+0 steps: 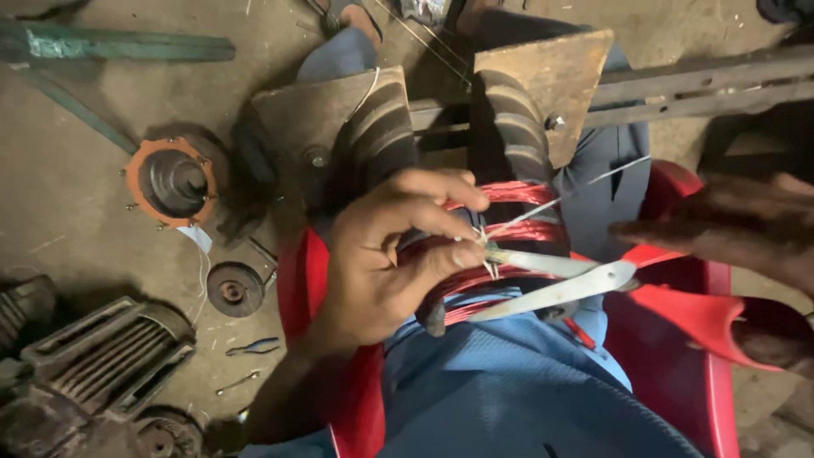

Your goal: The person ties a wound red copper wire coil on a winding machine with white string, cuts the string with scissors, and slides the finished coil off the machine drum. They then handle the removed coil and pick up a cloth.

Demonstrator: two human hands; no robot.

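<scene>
Left hand (386, 259) pinching thin wire ends (485, 240) against red copper coils (509, 222) wound on stepped wooden former (386, 127). Right hand (746, 233) gripping red-handled scissors (585, 280), blades parted around wire. Motor housing (174, 180) on floor (68, 203) nearby.

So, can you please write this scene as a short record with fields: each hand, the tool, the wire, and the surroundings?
left hand: pinches a thin tie at the red wire coils
right hand: holds the red-handled scissors, blades open at the tie
coils: wound on a stepped wooden former
seat: red plastic chair
floor: motor end cover, finned motor housing, small pliers
</scene>
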